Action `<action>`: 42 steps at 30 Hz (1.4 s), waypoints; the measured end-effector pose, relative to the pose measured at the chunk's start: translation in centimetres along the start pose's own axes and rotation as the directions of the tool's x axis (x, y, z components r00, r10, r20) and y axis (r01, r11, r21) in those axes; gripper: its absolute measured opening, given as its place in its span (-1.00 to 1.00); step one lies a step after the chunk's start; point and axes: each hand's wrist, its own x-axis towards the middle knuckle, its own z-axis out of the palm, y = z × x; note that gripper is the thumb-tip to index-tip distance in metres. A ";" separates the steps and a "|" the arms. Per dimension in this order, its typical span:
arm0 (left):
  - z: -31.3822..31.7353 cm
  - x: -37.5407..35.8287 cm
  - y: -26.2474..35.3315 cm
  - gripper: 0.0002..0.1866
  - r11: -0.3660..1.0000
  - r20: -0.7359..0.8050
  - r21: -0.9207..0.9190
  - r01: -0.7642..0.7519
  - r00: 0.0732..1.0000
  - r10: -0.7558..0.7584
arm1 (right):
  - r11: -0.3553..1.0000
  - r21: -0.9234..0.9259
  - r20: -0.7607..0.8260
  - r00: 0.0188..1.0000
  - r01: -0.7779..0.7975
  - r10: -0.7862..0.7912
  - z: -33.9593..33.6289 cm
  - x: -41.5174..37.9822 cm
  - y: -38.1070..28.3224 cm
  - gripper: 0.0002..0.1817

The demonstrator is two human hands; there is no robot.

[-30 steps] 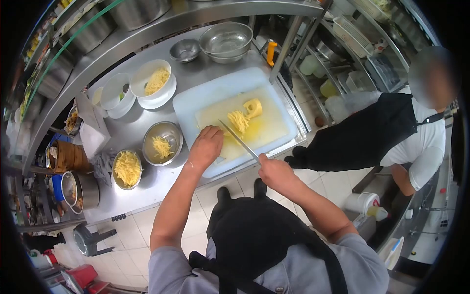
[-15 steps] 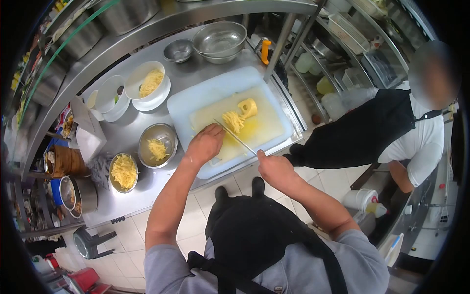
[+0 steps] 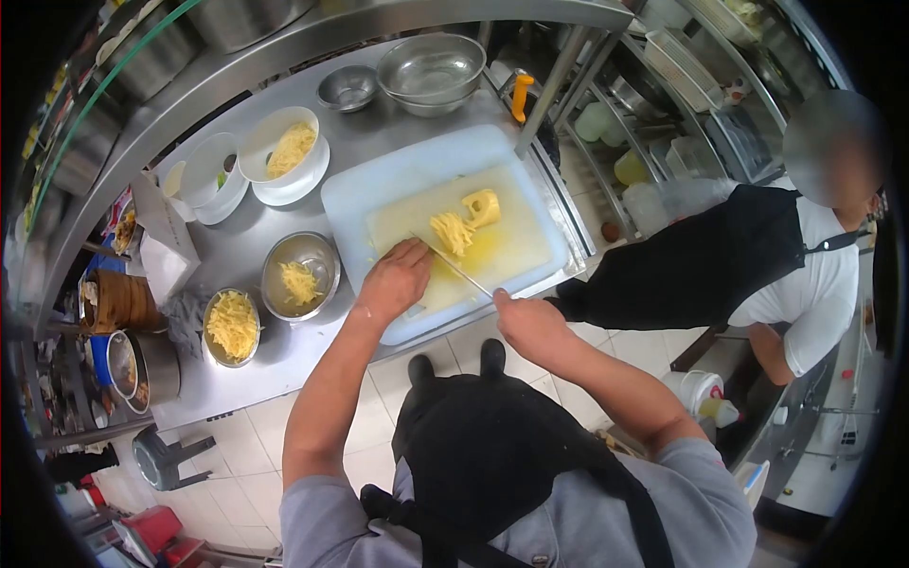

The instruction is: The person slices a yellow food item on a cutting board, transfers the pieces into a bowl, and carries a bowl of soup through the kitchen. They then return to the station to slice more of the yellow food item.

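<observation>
My right hand (image 3: 526, 322) is wrapped around the handle of a knife (image 3: 464, 272), whose thin blade slants up and left across the cutting board (image 3: 521, 254). Close beside the blade's far end, my left hand (image 3: 398, 279) rests with fingers bent and pressed together; whatever lies under them is hidden. A small heap of pale yellow strips (image 3: 452, 233) sits just beyond the blade. Touching that heap is a yellow chunk with a hole (image 3: 483, 206). Yellow juice wets the board around them.
Left of the board stand a steel bowl (image 3: 322, 256) and a smaller container (image 3: 232, 327), both with yellow strips. Behind are a white bowl of shreds (image 3: 254, 163) and steel bowls (image 3: 428, 71). A co-worker in a black apron (image 3: 691, 251) stands at right; a stool (image 3: 161, 457) is on the floor.
The camera view has shifted slightly. Both hands and the knife keep nearly the same place over the board, and the strips and yellow chunk lie as before.
</observation>
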 end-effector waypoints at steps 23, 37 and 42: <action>0.5 -0.2 -0.2 -0.84 1.000 -0.020 0.023 -0.009 1.000 0.009 | 0.996 0.087 -0.002 1.000 -0.006 0.006 0.4 0.8 0.0 -0.74; -0.6 10.4 -2.8 -0.83 0.993 0.281 -0.106 0.061 0.959 -0.029 | 0.972 0.234 -0.107 0.994 0.012 0.014 2.1 1.4 -1.0 -0.72; -1.1 11.0 -2.9 -0.89 0.993 0.324 -0.076 0.089 0.944 -0.060 | 0.966 0.258 -0.100 0.995 0.026 0.000 2.4 0.9 -1.3 -0.70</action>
